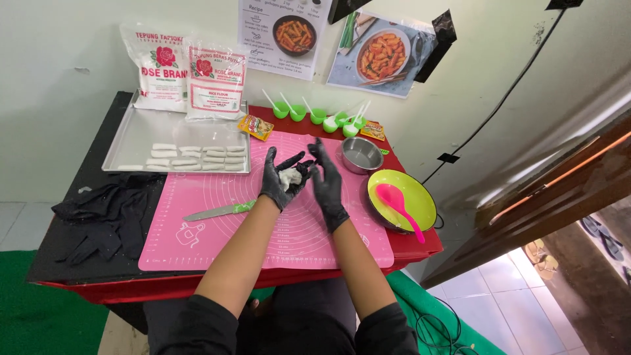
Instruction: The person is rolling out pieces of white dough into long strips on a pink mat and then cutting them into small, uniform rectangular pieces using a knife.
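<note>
Head view looks down on two black-gloved hands raised over a pink silicone baking mat (217,230). The left hand (284,177) lies palm-up and cupped around a small lump of white dough (290,176); the right hand (327,181) stands edge-on just beside it, fingers straight and spread, holding nothing. The dough rests loosely in the palm — if the cup tilts or the right hand presses off-centre, I judge it could slip onto the mat or smear across the gloves. Just below the left wrist lies a green-handled knife (220,210), close enough to be knocked by a dropping forearm. Beyond the left hand a metal tray (131,141) carries rows of white dough sticks (194,158); beside the right hand sit a small steel bowl (361,155) and a lime-green bowl (420,197) with a pink spoon (397,200), near the tabletop edge.
</note>
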